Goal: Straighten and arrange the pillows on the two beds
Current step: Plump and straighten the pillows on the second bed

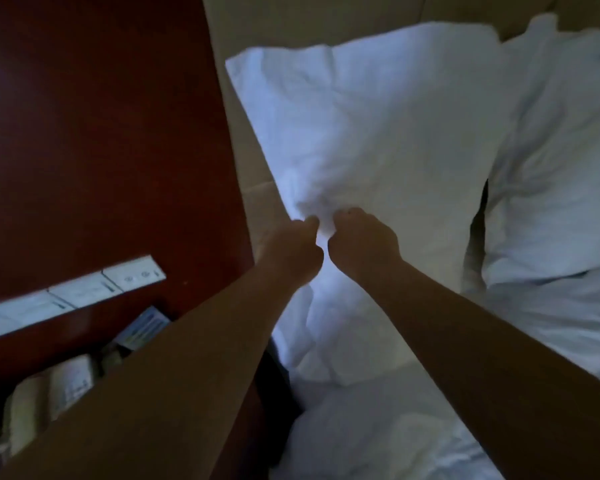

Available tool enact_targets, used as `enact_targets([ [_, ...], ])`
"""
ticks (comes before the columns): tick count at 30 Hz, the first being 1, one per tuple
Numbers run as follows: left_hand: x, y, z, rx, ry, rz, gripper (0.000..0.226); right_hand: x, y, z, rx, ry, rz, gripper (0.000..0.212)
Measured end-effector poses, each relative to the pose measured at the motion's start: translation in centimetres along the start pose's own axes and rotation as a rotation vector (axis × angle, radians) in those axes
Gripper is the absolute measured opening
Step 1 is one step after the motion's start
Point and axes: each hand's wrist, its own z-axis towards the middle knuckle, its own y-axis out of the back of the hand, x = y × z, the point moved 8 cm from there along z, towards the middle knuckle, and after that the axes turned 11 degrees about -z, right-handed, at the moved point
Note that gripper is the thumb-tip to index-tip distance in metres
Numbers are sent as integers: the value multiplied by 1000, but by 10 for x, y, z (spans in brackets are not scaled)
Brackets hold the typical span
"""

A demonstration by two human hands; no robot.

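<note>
A large white pillow (378, 133) stands upright against the beige headboard (291, 19) at the head of the bed. My left hand (291, 252) and my right hand (361, 242) are side by side at its lower left edge, both closed on a pinch of the pillowcase fabric. A second white pillow (555, 161) leans to the right of the first, touching it near the top. White bedding (378, 427) lies crumpled below the pillows.
A dark red wooden wall panel (101, 133) fills the left side, with a strip of white switch plates (84, 292). Below it a bedside surface holds several small packets and a booklet (142, 329). The room is dim.
</note>
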Motion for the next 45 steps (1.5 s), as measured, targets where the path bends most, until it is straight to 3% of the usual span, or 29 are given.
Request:
enact_targets([
  [4,47,-94,-54,210,-15,53,24,6,-91,-59,163,-27,-109,24],
  [10,104,-207,-113,376,73,27,18,10,-232,-139,430,12,-176,16],
  [15,147,-276,-111,392,162,91,19,30,-312,-147,507,145,-192,30],
  [20,179,-326,-89,366,456,-83,27,30,-375,-132,576,84,-69,53],
  [24,183,-349,-76,434,509,-121,33,24,-397,-115,571,27,17,42],
  [28,186,-358,-79,445,516,-84,36,29,-394,-110,592,94,-94,25],
  [31,189,-357,-94,457,534,-95,35,43,-395,-114,643,181,-172,25],
  [34,196,-362,-128,482,682,-213,35,56,-404,-133,740,186,-165,29],
  [40,190,-375,-154,530,717,-346,34,53,-400,-156,710,227,-202,30],
  [45,194,-357,-166,519,662,-263,33,66,-378,-170,723,267,-162,37],
])
